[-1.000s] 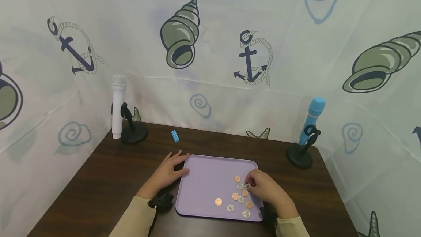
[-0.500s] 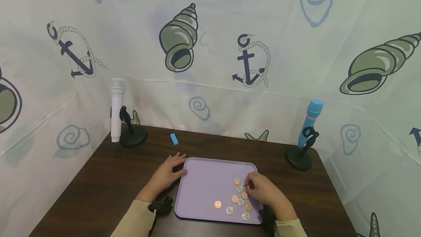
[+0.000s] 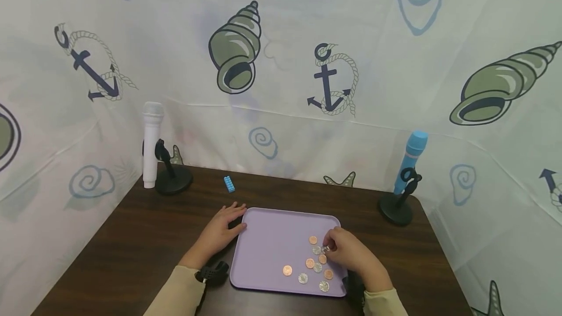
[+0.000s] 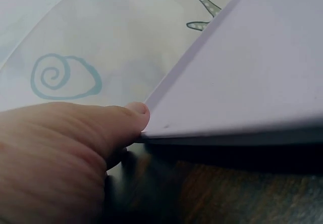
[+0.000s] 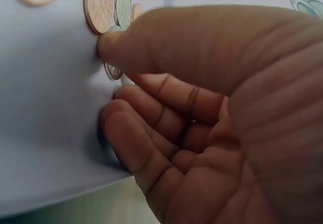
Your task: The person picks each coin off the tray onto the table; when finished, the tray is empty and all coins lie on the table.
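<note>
A lilac tray (image 3: 268,238) lies on the dark table, with several copper coins (image 3: 287,270) and silver coins (image 3: 303,278) scattered over its right half. My right hand (image 3: 349,252) is over the tray's right side, thumb and fingers curled together at a silver coin (image 3: 325,248) that is partly hidden by the fingertips. In the right wrist view the thumb (image 5: 151,42) is beside coins lying on the tray. My left hand (image 3: 217,233) touches the tray's left edge with spread fingers; its thumb (image 4: 133,110) meets the rim in the left wrist view.
Behind the tray lies a small blue toy brick (image 3: 229,184). A white microphone (image 3: 151,145) on a black stand is at the back left, and a blue microphone (image 3: 410,160) on another stand at the back right. A patterned cloth (image 3: 290,62) hangs behind the table.
The head view has shifted slightly. Both hands keep nearly the same places: the left at the tray's edge, the right at the silver coin. The other coins have not visibly moved on the tray.
</note>
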Action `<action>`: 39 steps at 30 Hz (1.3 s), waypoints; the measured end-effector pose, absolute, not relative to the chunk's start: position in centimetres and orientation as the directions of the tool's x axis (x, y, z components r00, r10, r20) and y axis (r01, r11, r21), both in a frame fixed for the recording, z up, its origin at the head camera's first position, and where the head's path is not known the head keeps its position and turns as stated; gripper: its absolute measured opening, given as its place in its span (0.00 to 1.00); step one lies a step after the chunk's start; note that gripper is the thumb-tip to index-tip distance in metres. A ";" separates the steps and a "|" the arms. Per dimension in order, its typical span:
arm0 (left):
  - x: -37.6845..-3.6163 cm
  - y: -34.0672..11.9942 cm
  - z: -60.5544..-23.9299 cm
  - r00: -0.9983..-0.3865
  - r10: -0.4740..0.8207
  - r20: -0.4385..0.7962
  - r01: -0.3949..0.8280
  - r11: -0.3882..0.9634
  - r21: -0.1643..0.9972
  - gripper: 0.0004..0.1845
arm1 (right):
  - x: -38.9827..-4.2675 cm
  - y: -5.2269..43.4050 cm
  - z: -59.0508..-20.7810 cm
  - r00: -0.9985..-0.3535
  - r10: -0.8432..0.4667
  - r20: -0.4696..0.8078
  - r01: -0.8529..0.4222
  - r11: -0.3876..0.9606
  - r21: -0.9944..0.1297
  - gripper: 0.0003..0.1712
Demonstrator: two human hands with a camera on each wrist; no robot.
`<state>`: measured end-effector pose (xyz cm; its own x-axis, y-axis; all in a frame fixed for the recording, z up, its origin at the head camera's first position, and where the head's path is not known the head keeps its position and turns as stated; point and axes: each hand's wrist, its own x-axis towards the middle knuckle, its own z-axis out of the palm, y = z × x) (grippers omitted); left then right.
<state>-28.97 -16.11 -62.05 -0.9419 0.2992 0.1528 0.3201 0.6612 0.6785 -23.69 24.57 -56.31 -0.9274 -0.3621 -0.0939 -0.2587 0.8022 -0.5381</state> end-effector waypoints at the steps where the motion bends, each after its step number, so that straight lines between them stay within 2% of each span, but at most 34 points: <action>1: -28.9 -16.1 -62.0 -0.943 0.296 0.154 0.318 0.660 0.680 0.30 | -23.7 24.5 -56.4 -0.925 -0.367 -0.096 -0.261 0.799 -0.542 0.11; 6: -28.9 -16.1 -61.9 -0.946 0.285 0.152 0.309 0.663 0.682 0.30 | -23.5 24.3 -56.3 -0.927 -0.358 -0.113 -0.245 0.806 -0.539 0.12; 9: -28.9 -16.0 -61.8 -0.951 0.277 0.136 0.292 0.664 0.688 0.30 | -23.6 24.0 -56.2 -0.940 -0.331 -0.082 -0.254 0.841 -0.477 0.13; 15: -28.9 -16.0 -61.6 -0.955 0.273 0.114 0.273 0.662 0.698 0.30 | -23.7 23.0 -56.3 -0.957 -0.290 -0.019 -0.264 0.896 -0.356 0.08; 19: -28.9 -16.0 -61.7 -0.954 0.277 0.116 0.277 0.660 0.698 0.30 | -23.5 22.8 -56.4 -0.962 -0.269 -0.055 -0.231 0.900 -0.369 0.09; 22: -28.9 -16.0 -61.7 -0.953 0.276 0.122 0.280 0.654 0.703 0.30 | -23.4 23.2 -56.5 -0.957 -0.280 -0.078 -0.221 0.875 -0.431 0.11; 29: -28.8 -16.1 -61.7 -0.956 0.271 0.113 0.270 0.660 0.701 0.30 | -24.3 26.2 -56.6 -0.963 -0.259 -0.070 -0.133 0.686 -0.715 0.10; 34: -28.8 -16.2 -61.7 -0.953 0.281 0.112 0.278 0.669 0.690 0.31 | -25.3 30.4 -57.7 -0.993 -0.110 -0.031 -0.032 0.528 -0.849 0.10; 39: -28.9 -16.5 -61.8 -0.939 0.325 0.116 0.314 0.664 0.679 0.34 | -25.8 34.1 -59.4 -0.989 0.104 -0.105 0.137 0.376 -0.917 0.14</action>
